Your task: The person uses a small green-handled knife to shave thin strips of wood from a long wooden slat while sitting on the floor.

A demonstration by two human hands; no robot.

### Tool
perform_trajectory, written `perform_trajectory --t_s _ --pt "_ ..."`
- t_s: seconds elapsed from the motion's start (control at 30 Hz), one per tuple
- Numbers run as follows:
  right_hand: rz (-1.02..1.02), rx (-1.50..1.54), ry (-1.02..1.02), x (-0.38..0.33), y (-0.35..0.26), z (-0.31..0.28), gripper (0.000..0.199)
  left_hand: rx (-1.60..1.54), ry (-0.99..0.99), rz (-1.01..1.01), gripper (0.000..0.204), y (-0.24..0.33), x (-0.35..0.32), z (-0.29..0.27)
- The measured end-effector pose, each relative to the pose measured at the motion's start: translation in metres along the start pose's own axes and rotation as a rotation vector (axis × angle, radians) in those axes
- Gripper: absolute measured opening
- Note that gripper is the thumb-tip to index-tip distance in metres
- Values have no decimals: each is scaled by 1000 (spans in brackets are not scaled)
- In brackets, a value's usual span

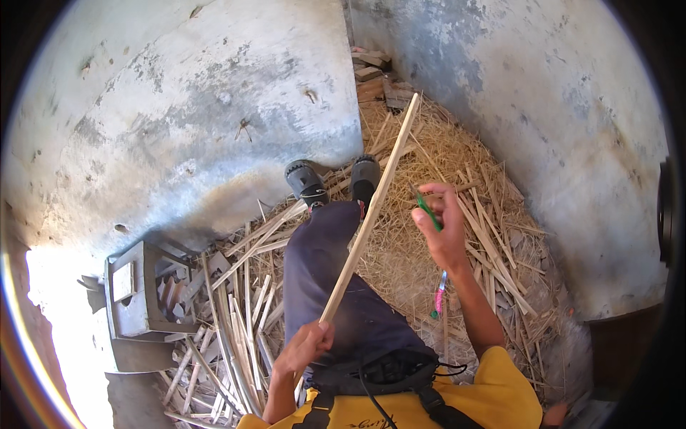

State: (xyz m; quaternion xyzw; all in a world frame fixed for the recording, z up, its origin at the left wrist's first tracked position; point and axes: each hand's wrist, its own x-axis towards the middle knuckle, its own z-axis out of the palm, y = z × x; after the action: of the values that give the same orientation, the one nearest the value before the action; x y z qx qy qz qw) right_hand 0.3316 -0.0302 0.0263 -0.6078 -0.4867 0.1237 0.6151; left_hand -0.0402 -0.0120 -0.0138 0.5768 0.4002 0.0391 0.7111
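Note:
My left hand (307, 348) is closed around the lower part of a long, pale wooden strip (366, 227). The strip slants up and away over my legs, its far end above the straw. To the right of the strip, my right hand (444, 225) is raised and pinches a slim green tool (427, 209) with a thin dark tip. That tip points up and left, apart from the wood; its exact kind is too small to make out. A small pink-and-green object with a pale, narrow end (439, 294) lies below my right hand, beside the forearm.
Loose wooden strips (250, 307) lie left of my legs, more (493, 250) on the right. Wood shavings (400, 257) cover the floor. A grey wooden stool-like frame (146, 286) lies at left. Worn walls (214, 107) stand ahead and right (557, 129). Wood blocks (370, 68) are piled in the corner.

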Motion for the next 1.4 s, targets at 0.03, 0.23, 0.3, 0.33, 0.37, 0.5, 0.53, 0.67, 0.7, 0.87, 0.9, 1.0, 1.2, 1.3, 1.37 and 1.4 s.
perform_trajectory --t_s 0.03,0.23,0.3,0.33,0.37,0.5,0.53,0.67,0.7,0.87,0.9,1.0,1.2,1.3,1.37,1.4 --pt "100 151 -17 -1 1 9 44 7 -3 -1 56 -1 0 -2" --pt "456 476 -158 10 -24 23 48 48 -16 94 51 19 -6 1" --pt "394 456 -60 10 -18 31 46 40 13 52 48 25 -11 1" --pt "395 456 -62 10 -15 34 46 38 14 51 48 28 -13 0" --pt "364 464 21 12 -13 37 42 85 -15 58 48 30 -15 -4" --pt "501 670 -161 10 6 23 23 87 -86 87 49 24 -15 -10" --pt "500 670 -163 8 9 23 23 87 -84 88 49 24 -15 -14" --pt "535 852 -158 4 0 27 15 54 -252 16 56 28 -16 -28" --pt "530 897 -123 3 -2 27 14 77 -273 41 60 30 -16 -30" --pt "492 960 -84 -7 -14 28 16 257 -212 101 64 37 -8 -43" --pt "466 951 -71 -9 -18 29 15 287 -174 130 65 37 -5 -45" --pt "452 894 -45 -16 -26 37 14 229 -66 435 70 46 13 -32" --pt "473 871 -28 -27 -29 43 18 -16 -118 554 65 95 30 28" --pt "438 600 -90 -23 -38 38 24 -104 -269 183 56 97 35 30" --pt "265 460 -73 -24 -40 30 31 -24 -38 381 63 88 40 35" --pt "92 320 -54 -25 -40 26 38 -23 -38 379 63 89 40 34"
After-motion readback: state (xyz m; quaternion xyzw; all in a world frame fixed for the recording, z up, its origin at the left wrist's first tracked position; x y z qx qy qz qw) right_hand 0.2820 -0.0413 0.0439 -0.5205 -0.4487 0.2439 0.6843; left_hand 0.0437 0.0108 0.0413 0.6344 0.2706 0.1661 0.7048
